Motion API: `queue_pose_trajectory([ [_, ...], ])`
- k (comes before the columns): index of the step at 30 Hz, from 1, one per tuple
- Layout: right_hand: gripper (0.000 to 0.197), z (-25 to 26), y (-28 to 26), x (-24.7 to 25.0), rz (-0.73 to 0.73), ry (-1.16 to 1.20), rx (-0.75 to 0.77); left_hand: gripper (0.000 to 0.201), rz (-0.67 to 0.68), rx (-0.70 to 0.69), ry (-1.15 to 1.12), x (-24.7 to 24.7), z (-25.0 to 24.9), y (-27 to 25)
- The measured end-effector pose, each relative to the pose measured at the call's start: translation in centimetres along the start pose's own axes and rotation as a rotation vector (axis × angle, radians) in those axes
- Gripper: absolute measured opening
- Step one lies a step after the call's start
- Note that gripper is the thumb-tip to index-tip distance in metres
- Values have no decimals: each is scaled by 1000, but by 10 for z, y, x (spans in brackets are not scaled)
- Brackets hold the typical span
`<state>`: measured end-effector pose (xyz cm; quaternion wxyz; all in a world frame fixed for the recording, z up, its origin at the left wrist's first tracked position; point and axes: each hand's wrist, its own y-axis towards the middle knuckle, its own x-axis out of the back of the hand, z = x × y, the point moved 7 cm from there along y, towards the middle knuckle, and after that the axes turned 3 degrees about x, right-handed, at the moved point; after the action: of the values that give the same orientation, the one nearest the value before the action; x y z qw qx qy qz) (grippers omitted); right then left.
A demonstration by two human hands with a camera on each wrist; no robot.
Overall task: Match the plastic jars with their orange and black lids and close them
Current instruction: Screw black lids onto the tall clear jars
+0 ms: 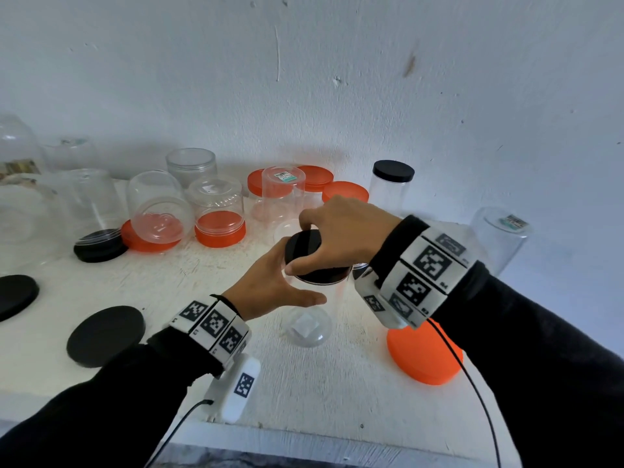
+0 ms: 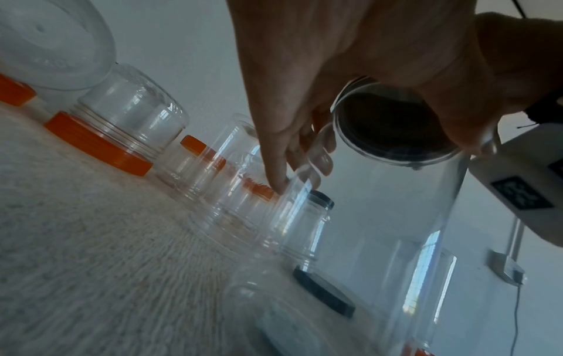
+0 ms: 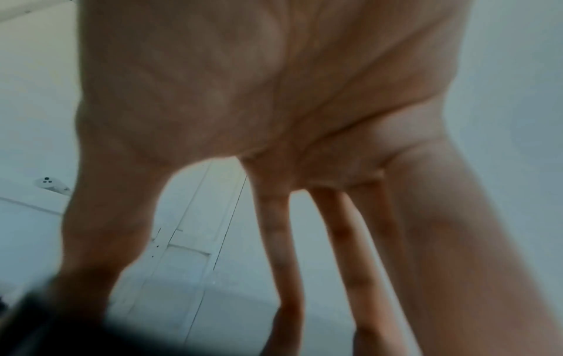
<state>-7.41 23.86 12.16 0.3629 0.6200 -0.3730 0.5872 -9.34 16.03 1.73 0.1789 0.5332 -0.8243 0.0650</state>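
Standing upright on the table (image 1: 337, 393) near its front edge, a clear jar (image 1: 309, 319) is held at the side by the left hand (image 1: 270, 282), its fingers wrapped around the wall. On its mouth a black lid (image 1: 304, 246) is gripped from above by the right hand (image 1: 344, 231). Farther back, more jars and orange lids are seen by the wall.

1. We can read no words or numbers anywhere.
2. We see a sticker (image 1: 283, 176) on an upturned jar (image 1: 283, 197), its print too small to make out.
3. The wristbands (image 1: 426, 268) carry only black-and-white square codes.
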Motion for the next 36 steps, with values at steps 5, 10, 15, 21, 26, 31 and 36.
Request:
queue_pose_trajectory([
  [5, 72, 1, -8, -8, 382, 168, 128, 85, 25, -18, 38, 0, -5, 0],
  [10, 60, -2, -1, -8, 177, 145, 36, 83, 4, -20, 24, -1, -4, -1],
  [15, 65, -1, -1, -8, 92, -8, 16, 81, 11, 0, 15, -1, -1, 0],
  [21, 66, -1, -7, -9, 257, 186, 102, 85, 23, -27, 10, -2, -5, -1],
  [26, 65, 0, -1, -6, 19, 44, -5, 83, 22, 6, -32, -2, -1, -1],
  [31, 68, -1, -7, -11, 268, 161, 109, 89, 43, -3, -2, -3, -4, -1],
  [36, 55, -4, -6, -10, 145, 215, 67, 86, 36, -33, -9, -4, -4, 0],
])
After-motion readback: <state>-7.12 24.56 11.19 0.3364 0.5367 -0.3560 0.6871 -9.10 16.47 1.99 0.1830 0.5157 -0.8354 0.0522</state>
